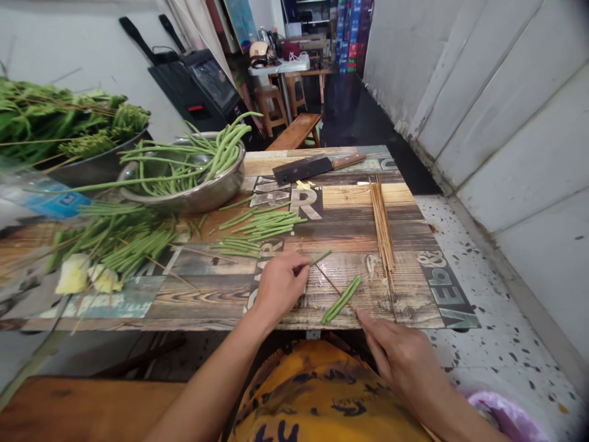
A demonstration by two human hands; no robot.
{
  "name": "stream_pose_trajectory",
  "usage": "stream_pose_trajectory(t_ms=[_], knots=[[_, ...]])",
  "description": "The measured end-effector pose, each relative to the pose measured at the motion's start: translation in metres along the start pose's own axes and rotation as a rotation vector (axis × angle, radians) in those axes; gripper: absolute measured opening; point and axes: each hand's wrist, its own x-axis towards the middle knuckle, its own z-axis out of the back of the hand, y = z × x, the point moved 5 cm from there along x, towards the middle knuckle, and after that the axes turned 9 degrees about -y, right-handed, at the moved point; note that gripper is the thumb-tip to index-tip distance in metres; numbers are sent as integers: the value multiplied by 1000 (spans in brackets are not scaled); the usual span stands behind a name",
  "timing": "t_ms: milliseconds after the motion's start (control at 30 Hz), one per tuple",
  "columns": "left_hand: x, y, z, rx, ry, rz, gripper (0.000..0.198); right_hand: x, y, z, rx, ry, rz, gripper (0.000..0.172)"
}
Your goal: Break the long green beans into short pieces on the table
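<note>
My left hand (pixel 279 283) rests on the wooden table (pixel 193 294) with its fingers pinched on a short green bean piece (pixel 321 256). My right hand (pixel 399 357) is at the table's front edge, closed on the lower end of a thin bamboo skewer (pixel 335 288). The skewer slants up to the left and passes through a few cut bean pieces (pixel 341 299) threaded side by side. The bean piece in my left hand lies close to the skewer's upper tip.
A bundle of bamboo skewers (pixel 381 224) lies to the right. Cut bean pieces (pixel 264 226) lie mid-table, a cleaver (pixel 313 166) at the far edge. A metal bowl (pixel 193 195) holds long beans; more beans (pixel 119 236) and greens (pixel 55 123) sit left.
</note>
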Motion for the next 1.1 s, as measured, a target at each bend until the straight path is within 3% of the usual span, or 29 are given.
stream_pose_trajectory(t_ms=[367,1100], knots=[[2,4,-2,-4,12,113,13,-3,5,8,4,-10,4,34],[3,3,-1,-7,20,140,12,-4,4,4,15,-11,5,34]])
